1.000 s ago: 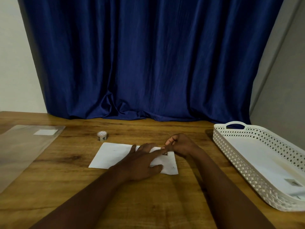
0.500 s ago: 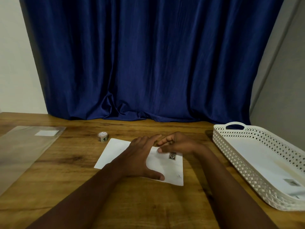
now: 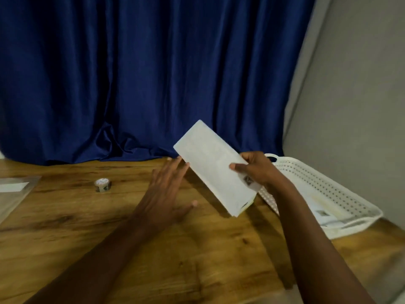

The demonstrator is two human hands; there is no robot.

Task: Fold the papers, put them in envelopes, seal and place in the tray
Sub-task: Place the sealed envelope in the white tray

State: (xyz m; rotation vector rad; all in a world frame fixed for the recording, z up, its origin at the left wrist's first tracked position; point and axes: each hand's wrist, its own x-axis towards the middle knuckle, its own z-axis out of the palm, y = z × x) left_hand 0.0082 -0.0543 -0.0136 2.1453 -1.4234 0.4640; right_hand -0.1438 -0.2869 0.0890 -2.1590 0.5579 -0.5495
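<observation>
The envelope [image 3: 215, 170] is off the table now. A moment ago it lay flat on the wood while I pressed the sticker onto its flap; now it hangs in the air, tilted, one short end up against the blue curtain [image 3: 142, 73] and the other dipping toward the tabletop beside the tray [image 3: 350, 224]. The small printed seal shows just below my thumb, near the lower edge, so I judge the sealing done and this one ready to go in.

My right hand [image 3: 256, 170] carries it alone: thumb on the face toward me, fingers curled behind, pinching the long edge nearest the tray. My left hand [image 3: 168, 189] has let go. It hovers over the table [image 3: 197, 260] with fingers straight and spread, its fingertips just beside the envelope's upper left edge, and I can't tell whether they brush it. It holds nothing.

What this means for the task: folding, filling and sealing are behind me for this piece, and only the placing is left. The white perforated tray sits to my right, close under my wrist, with what look like earlier envelopes lying flat in it. The move should be short, a swing right and a lowering flat on top.

Farther out, the little roll of stickers [image 3: 102, 185] stands on the wood to my left, and a clear plastic sleeve [image 3: 13, 194] lies at the far left edge.
</observation>
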